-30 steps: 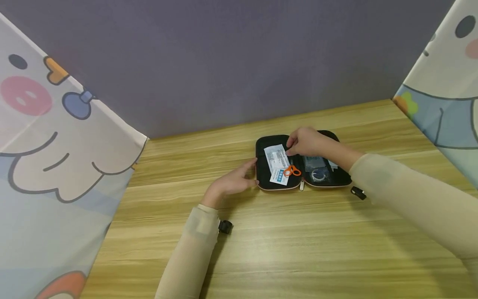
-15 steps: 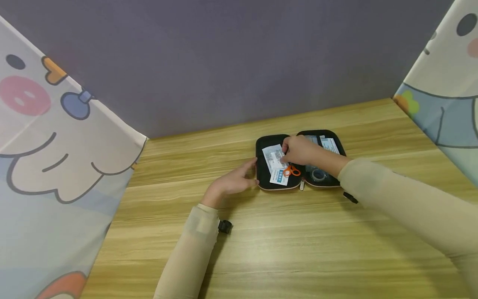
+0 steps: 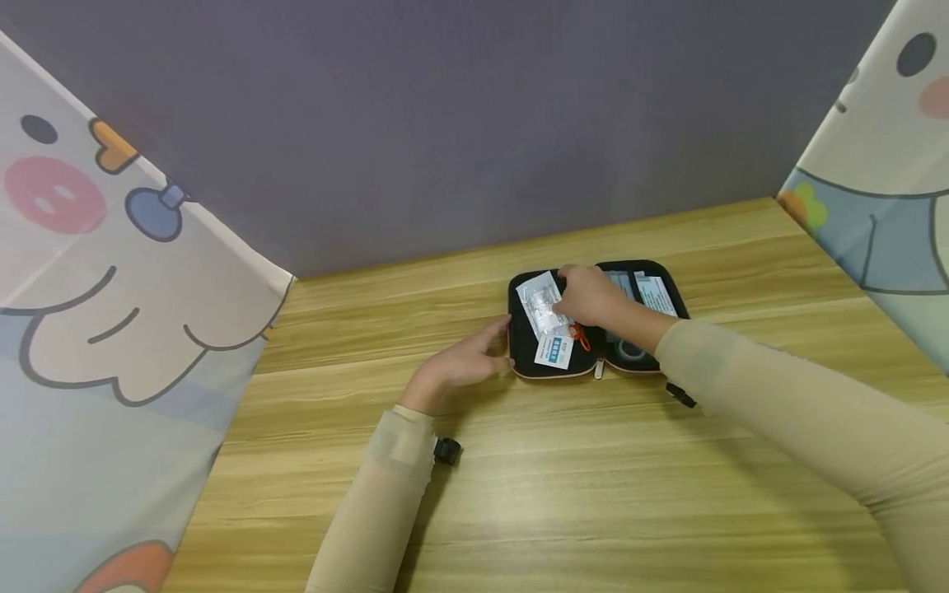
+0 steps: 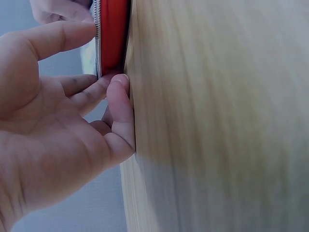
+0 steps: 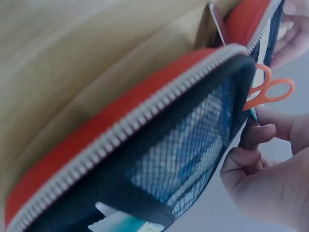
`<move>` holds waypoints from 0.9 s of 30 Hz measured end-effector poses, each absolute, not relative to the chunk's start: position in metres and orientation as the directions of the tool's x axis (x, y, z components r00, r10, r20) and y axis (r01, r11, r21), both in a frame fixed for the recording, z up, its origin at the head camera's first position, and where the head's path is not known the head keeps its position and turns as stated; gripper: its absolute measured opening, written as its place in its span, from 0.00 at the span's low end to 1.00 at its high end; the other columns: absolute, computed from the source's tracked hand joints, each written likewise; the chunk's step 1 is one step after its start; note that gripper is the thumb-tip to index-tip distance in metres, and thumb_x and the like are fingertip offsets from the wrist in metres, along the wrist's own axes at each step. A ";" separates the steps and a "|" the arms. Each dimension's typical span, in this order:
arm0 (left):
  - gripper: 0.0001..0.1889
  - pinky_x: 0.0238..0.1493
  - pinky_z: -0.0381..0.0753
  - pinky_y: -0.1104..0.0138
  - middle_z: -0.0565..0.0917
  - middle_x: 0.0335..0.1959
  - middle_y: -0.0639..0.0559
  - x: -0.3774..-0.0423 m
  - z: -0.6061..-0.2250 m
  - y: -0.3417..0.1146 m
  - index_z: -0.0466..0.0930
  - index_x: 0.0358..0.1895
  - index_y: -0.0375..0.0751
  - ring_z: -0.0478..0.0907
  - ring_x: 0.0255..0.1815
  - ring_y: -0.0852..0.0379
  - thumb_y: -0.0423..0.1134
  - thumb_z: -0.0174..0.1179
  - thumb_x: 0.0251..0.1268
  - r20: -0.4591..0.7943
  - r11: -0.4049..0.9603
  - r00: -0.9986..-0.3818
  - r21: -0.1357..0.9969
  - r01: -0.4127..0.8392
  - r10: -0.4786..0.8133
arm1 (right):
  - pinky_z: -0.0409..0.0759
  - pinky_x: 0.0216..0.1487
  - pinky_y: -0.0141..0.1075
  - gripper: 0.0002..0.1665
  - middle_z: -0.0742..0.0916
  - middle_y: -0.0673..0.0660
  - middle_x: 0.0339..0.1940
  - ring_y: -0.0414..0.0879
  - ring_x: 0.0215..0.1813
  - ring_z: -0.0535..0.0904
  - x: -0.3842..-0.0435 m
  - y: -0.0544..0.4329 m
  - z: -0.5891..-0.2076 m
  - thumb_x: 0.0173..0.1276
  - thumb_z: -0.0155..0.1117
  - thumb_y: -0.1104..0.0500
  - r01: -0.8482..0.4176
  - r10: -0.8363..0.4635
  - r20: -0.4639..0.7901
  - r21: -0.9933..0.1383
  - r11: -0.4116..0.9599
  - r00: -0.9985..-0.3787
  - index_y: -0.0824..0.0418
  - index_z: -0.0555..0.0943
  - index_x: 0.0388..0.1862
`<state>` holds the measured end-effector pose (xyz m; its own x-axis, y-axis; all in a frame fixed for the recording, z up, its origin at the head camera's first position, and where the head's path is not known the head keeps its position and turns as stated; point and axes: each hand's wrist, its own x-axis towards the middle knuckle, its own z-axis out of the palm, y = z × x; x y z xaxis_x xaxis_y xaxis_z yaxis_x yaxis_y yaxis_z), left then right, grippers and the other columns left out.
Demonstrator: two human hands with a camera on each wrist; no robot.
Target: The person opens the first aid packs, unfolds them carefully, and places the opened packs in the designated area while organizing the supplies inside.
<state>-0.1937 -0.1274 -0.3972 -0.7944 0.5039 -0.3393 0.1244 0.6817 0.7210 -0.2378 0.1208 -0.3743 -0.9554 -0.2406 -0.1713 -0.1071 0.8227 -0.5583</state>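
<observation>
A small zip case (image 3: 523, 350) with a black inside and a red outside lies spread open on the table. My left hand (image 3: 465, 359) steadies its left edge, thumb and fingertips against the zipped rim, fingers loosely extended. My right hand (image 3: 589, 298) reaches into the middle of the case and pinches small orange-handled scissors (image 5: 270, 91) at the blade end; the blades are hidden by the fingers. In the left half, a clear and white packet (image 3: 541, 303) lies beside the fingertips. Below it sits a small white and blue packet (image 3: 553, 351).
The case's right half has a mesh pocket (image 5: 183, 150) with packets behind it, and a white printed packet (image 3: 654, 295). A zip pull (image 3: 599, 369) hangs at the front of the fold. A grey panel (image 3: 474, 132) stands behind the table (image 3: 563, 486).
My right hand has shifted left and slightly down over the case. The scissors' handles have turned more on edge, and the clear and white packet has slid up and left. My left hand stays put.
</observation>
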 end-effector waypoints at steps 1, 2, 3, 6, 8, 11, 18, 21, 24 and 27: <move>0.46 0.89 0.49 0.48 0.48 0.90 0.44 -0.193 -0.397 -0.128 0.42 0.89 0.47 0.46 0.90 0.43 0.41 0.60 0.76 -0.337 0.679 -0.795 0.724 0.124 0.504 | 0.81 0.41 0.41 0.34 0.89 0.62 0.38 0.47 0.32 0.83 -0.238 0.122 -0.373 0.75 0.69 0.58 -0.116 -0.247 -0.155 -0.575 0.810 -0.957 0.71 0.74 0.74; 0.46 0.89 0.49 0.48 0.48 0.90 0.44 -0.193 -0.397 -0.128 0.43 0.89 0.47 0.46 0.90 0.43 0.41 0.60 0.76 -0.335 0.675 -0.795 0.728 0.122 0.505 | 0.81 0.41 0.41 0.29 0.89 0.62 0.36 0.48 0.33 0.82 -0.239 0.123 -0.372 0.75 0.68 0.59 -0.134 -0.256 -0.132 -0.583 0.801 -0.958 0.71 0.77 0.69; 0.46 0.89 0.49 0.48 0.48 0.90 0.44 -0.193 -0.397 -0.129 0.42 0.89 0.47 0.46 0.90 0.43 0.41 0.60 0.76 -0.336 0.674 -0.794 0.728 0.123 0.507 | 0.80 0.40 0.41 0.23 0.88 0.61 0.36 0.48 0.34 0.81 -0.240 0.124 -0.371 0.75 0.68 0.59 -0.151 -0.264 -0.111 -0.587 0.795 -0.958 0.71 0.81 0.63; 0.47 0.89 0.49 0.48 0.47 0.90 0.43 -0.193 -0.399 -0.129 0.42 0.89 0.47 0.46 0.90 0.43 0.41 0.61 0.77 -0.344 0.680 -0.789 0.722 0.125 0.510 | 0.73 0.36 0.40 0.09 0.83 0.57 0.31 0.49 0.33 0.75 -0.242 0.129 -0.369 0.77 0.67 0.59 -0.210 -0.303 -0.076 -0.565 0.798 -0.950 0.66 0.82 0.42; 0.47 0.89 0.49 0.48 0.47 0.90 0.43 -0.194 -0.400 -0.129 0.41 0.89 0.46 0.46 0.90 0.42 0.41 0.61 0.77 -0.344 0.683 -0.787 0.718 0.131 0.512 | 0.69 0.33 0.39 0.11 0.79 0.55 0.26 0.48 0.29 0.72 -0.244 0.131 -0.369 0.78 0.65 0.59 -0.250 -0.343 -0.078 -0.541 0.803 -0.936 0.62 0.79 0.35; 0.47 0.90 0.48 0.49 0.47 0.90 0.42 -0.195 -0.399 -0.130 0.41 0.89 0.45 0.46 0.90 0.43 0.42 0.61 0.76 -0.338 0.688 -0.788 0.712 0.143 0.514 | 0.65 0.31 0.37 0.14 0.72 0.52 0.21 0.46 0.25 0.67 -0.247 0.131 -0.369 0.81 0.63 0.59 -0.301 -0.404 -0.096 -0.518 0.801 -0.910 0.59 0.76 0.31; 0.46 0.90 0.49 0.48 0.49 0.90 0.41 -0.193 -0.401 -0.130 0.43 0.89 0.43 0.47 0.90 0.42 0.40 0.60 0.76 -0.324 0.676 -0.792 0.722 0.146 0.518 | 0.68 0.34 0.39 0.14 0.75 0.54 0.25 0.46 0.27 0.68 -0.263 0.133 -0.369 0.81 0.62 0.59 -0.311 -0.431 -0.121 -0.524 0.793 -0.894 0.61 0.76 0.31; 0.46 0.90 0.48 0.48 0.48 0.90 0.41 -0.193 -0.402 -0.129 0.43 0.89 0.44 0.47 0.90 0.42 0.41 0.60 0.76 -0.324 0.674 -0.793 0.725 0.142 0.515 | 0.72 0.38 0.42 0.11 0.84 0.61 0.34 0.51 0.32 0.74 -0.265 0.135 -0.365 0.81 0.62 0.59 -0.273 -0.383 -0.091 -0.555 0.786 -0.919 0.65 0.80 0.38; 0.46 0.90 0.48 0.49 0.47 0.90 0.42 -0.194 -0.401 -0.129 0.42 0.89 0.45 0.46 0.90 0.43 0.41 0.60 0.76 -0.328 0.678 -0.795 0.722 0.136 0.509 | 0.78 0.42 0.45 0.11 0.89 0.67 0.47 0.56 0.42 0.82 -0.264 0.138 -0.361 0.81 0.63 0.58 -0.243 -0.354 -0.081 -0.584 0.774 -0.932 0.68 0.82 0.47; 0.46 0.90 0.49 0.49 0.47 0.90 0.43 -0.195 -0.399 -0.130 0.41 0.89 0.46 0.46 0.90 0.43 0.42 0.60 0.77 -0.333 0.685 -0.794 0.716 0.137 0.508 | 0.82 0.45 0.48 0.17 0.88 0.70 0.54 0.60 0.50 0.86 -0.264 0.142 -0.358 0.81 0.63 0.57 -0.216 -0.337 -0.090 -0.608 0.764 -0.937 0.70 0.81 0.58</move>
